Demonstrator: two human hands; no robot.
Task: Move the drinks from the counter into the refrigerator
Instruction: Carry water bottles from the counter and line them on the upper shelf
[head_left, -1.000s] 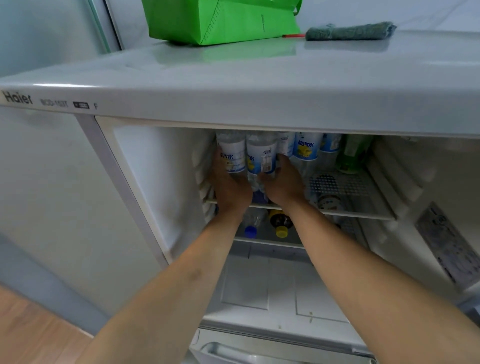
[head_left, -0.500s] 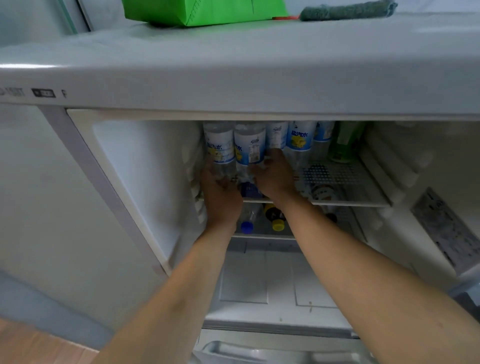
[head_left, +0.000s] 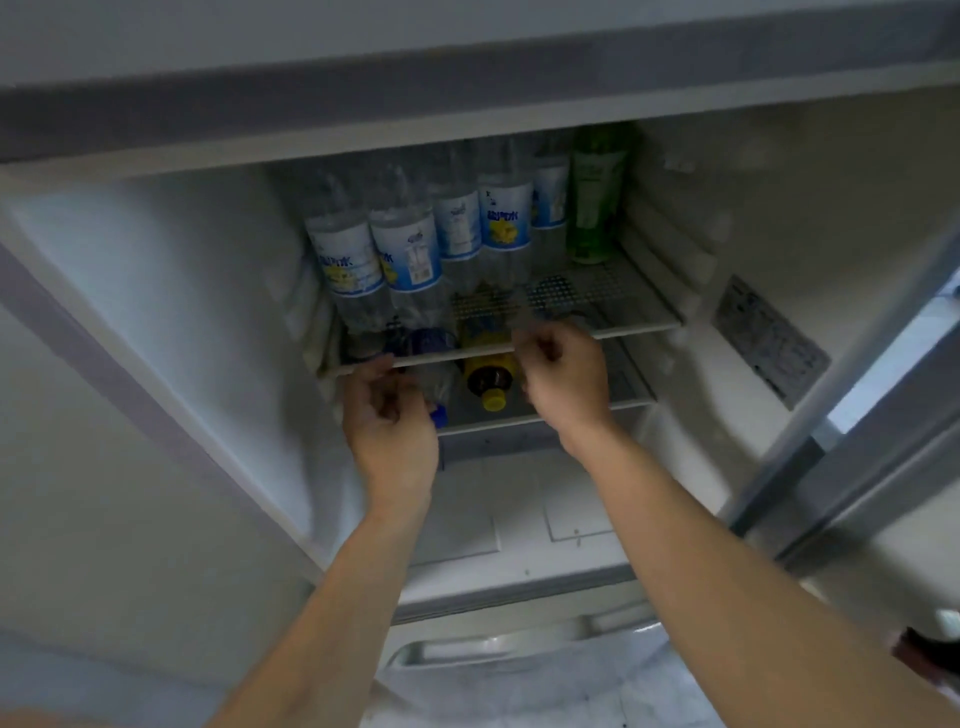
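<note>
The refrigerator (head_left: 171, 332) is standing open and filling most of the view, its white inner walls framing two shelves. The upper wire shelf (head_left: 613, 291) is carrying the drinks upright in a tight group toward the back left, probably packed that way to leave the bare mesh on the right free for more. Nearest the front are two clear water bottles (head_left: 374, 260) with blue and white labels, touching each other, with three more similar bottles just behind and a green bottle (head_left: 592, 208) standing at the right end of the row. Under that shelf, on the lower one, other bottles are lying on their sides with caps facing outward; a dark bottle with a yellow cap (head_left: 488, 379) is showing between the wrists, likely laid flat because the gap is too low to stand it. The left hand (head_left: 387, 415) is hanging in front of the shelf edge, just below the two front bottles, fingers loosely curled and gripping nothing that I can make out. The right hand (head_left: 563, 369) is sitting at the shelf's front rail, fingers likewise bent and seemingly empty, though blur is making contact with the rail hard to judge.
</note>
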